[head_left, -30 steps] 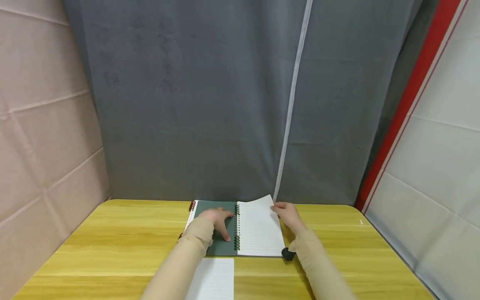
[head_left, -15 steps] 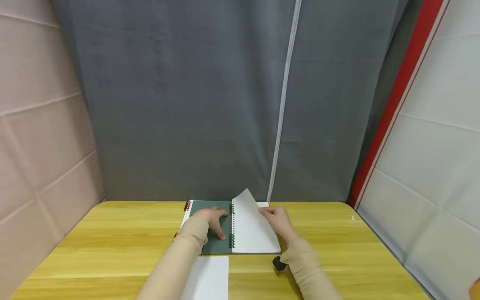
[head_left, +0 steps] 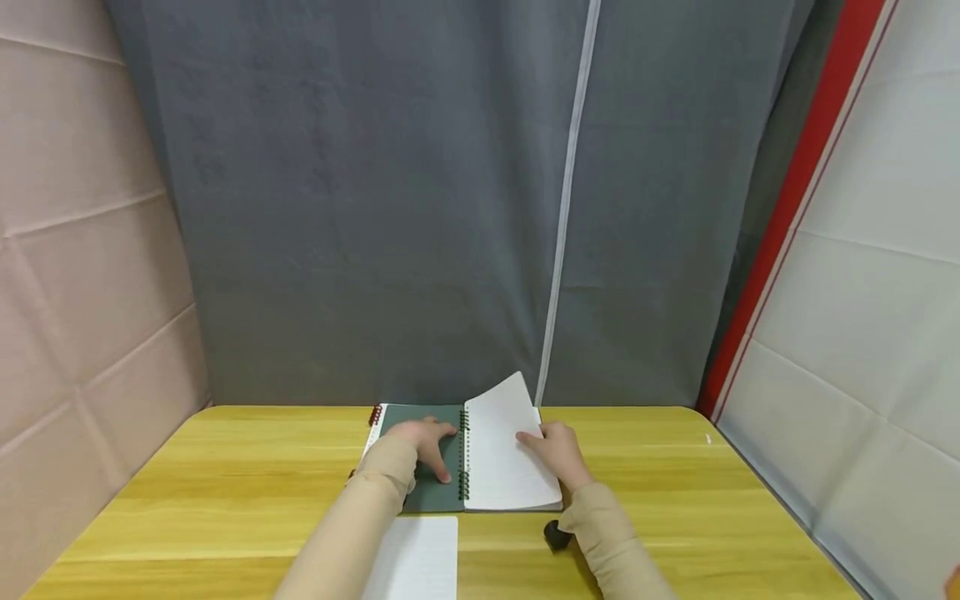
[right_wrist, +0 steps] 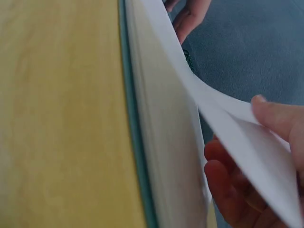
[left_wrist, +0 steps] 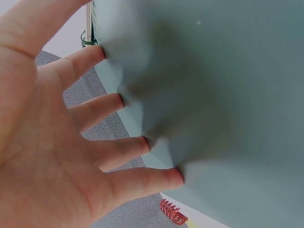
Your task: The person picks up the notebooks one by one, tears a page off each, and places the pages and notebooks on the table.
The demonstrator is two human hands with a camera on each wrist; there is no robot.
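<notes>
L hand: (head_left: 429, 442) flat on the green cover (head_left: 431, 483) of the spiral notebook (head_left: 465, 458); fingers straight and spread, tips pressing the cover, gripping nothing. Wrist view shows all 4 fingertips on the cover.
R hand: (head_left: 557, 452) at the outer edge of the top page (head_left: 501, 433); thumb above, fingers below, pinching the sheet (clear in wrist view).
Top page: lined, lifted and curled up off the page stack, far corner highest; inner edge at the green spiral (head_left: 462, 454).
Notebook: lies open, mid-far part of the yellow wooden table (head_left: 225, 492), close to the grey curtain (head_left: 375, 208). Cover folded to the left, page stack to the right.
Under notebook: 2nd notebook w/ red spiral (head_left: 374, 414), edge poking out on the left.
Loose sheet: (head_left: 416, 558) lined, on table near edge, just in front of the cover, by the L sleeve.
Black item: (head_left: 556, 536) small, by the R sleeve; can't tell what it is.
</notes>
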